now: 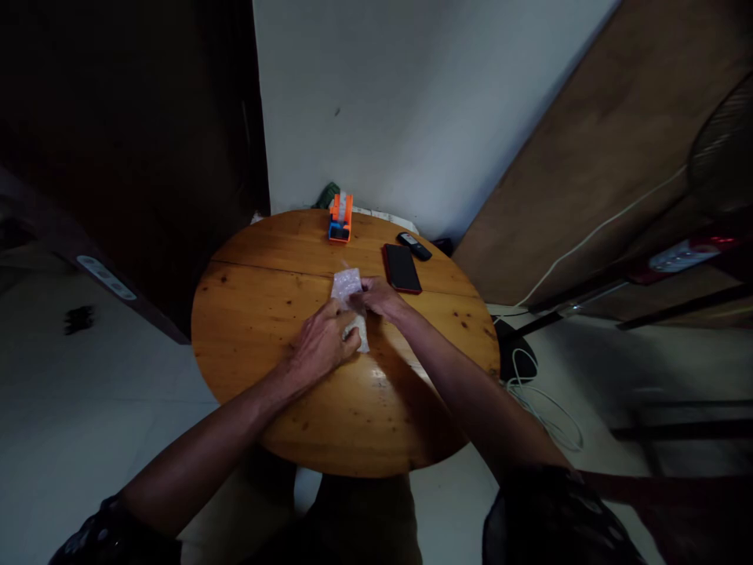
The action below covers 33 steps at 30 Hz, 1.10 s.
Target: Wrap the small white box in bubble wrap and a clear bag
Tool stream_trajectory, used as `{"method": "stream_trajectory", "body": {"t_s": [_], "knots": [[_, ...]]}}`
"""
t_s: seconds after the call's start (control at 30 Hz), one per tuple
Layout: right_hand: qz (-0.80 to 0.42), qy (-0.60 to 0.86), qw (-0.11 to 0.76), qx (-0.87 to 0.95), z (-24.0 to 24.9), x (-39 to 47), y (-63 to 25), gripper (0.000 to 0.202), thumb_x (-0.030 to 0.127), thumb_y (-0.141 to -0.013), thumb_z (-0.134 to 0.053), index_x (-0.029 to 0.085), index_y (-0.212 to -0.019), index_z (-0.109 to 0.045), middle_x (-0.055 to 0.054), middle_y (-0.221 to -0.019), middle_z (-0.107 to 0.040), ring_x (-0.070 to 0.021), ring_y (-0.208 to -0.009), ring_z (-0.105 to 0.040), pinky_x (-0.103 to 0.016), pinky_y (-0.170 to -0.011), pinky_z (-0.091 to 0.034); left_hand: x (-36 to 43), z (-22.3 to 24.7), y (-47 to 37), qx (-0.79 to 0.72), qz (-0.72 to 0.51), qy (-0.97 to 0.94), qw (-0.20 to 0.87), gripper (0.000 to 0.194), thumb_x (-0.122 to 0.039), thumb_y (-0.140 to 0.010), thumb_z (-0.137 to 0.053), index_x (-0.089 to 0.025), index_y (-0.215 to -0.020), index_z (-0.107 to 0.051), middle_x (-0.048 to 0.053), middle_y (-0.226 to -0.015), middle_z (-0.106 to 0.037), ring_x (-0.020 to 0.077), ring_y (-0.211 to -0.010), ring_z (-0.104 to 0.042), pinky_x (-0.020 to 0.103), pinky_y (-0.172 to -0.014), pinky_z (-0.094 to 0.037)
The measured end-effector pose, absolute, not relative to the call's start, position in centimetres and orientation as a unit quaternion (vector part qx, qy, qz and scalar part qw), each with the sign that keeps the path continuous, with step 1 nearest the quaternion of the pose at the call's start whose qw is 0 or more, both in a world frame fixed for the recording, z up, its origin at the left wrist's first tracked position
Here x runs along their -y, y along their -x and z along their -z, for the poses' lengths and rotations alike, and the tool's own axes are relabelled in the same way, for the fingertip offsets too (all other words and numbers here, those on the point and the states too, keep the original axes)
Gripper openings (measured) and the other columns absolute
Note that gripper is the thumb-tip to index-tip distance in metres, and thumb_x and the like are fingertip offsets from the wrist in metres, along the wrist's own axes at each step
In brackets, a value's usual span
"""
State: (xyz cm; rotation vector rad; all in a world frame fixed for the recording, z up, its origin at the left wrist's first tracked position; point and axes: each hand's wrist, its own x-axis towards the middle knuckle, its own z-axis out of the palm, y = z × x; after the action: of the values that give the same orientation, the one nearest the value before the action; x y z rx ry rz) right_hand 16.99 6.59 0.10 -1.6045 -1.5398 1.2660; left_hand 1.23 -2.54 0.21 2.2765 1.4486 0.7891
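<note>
A piece of bubble wrap (347, 281), pale and translucent, lies near the middle of the round wooden table. From its left side my left hand (325, 336) presses on the lower part, fingers curled, thumb near the bottom edge. My right hand (376, 298) pinches the right side of the wrap, a little higher up. Both hands are closed on the sheet and close together. Whether anything lies inside the wrap cannot be made out.
On the wooden table (259, 329), a phone with a red edge (402, 268) and a small black remote-like device (414, 246) lie to the right. An orange and blue tape dispenser (340, 218) stands at the back. A fan (723, 157) and loose cable (547, 412) are on the right.
</note>
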Motion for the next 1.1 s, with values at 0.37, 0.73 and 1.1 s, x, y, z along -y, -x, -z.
{"method": "stream_trajectory", "body": {"t_s": [0.37,0.73,1.1], "knots": [[-0.441,0.499,0.384,0.64,-1.7,-3.9,-17.0,0.02,0.027,-0.064,-0.069,0.018,-0.081,-0.065,0.002,-0.075,-0.066,-0.0135,-0.071,-0.057,-0.024,-0.068,-0.046,1.7,0.0,-0.8,-0.478,-0.311,-0.791,0.222,0.031,-0.018,-0.08,-0.06,-0.021,-0.109,-0.071,0.007,-0.117,-0.068,0.0234,-0.107,-0.064,0.034,-0.096,-0.051],[-0.241,0.47,0.272,0.804,-2.6,0.7,-18.7,0.014,0.022,-0.077,-0.061,0.019,-0.089,-0.069,-0.001,-0.085,-0.07,-0.0156,-0.076,-0.06,-0.026,-0.07,-0.042,2.2,1.1,0.0,-0.547,-0.383,-0.72,0.189,0.056,-0.03,-0.076,-0.071,-0.015,-0.127,-0.053,0.014,-0.124,-0.058,0.0285,-0.115,-0.059,0.044,-0.1,-0.049],[-0.058,0.423,0.242,0.871,0.5,4.4,-18.9,0.033,0.02,-0.082,-0.067,0.019,-0.114,-0.064,-0.014,-0.129,-0.065,-0.0281,-0.116,-0.059,-0.045,-0.101,-0.044,1.8,1.6,2.3,-0.349,-0.354,-0.806,0.32,0.047,-0.014,-0.073,-0.066,-0.02,-0.119,-0.065,0.012,-0.135,-0.063,0.0258,-0.127,-0.057,0.045,-0.111,-0.043]]}}
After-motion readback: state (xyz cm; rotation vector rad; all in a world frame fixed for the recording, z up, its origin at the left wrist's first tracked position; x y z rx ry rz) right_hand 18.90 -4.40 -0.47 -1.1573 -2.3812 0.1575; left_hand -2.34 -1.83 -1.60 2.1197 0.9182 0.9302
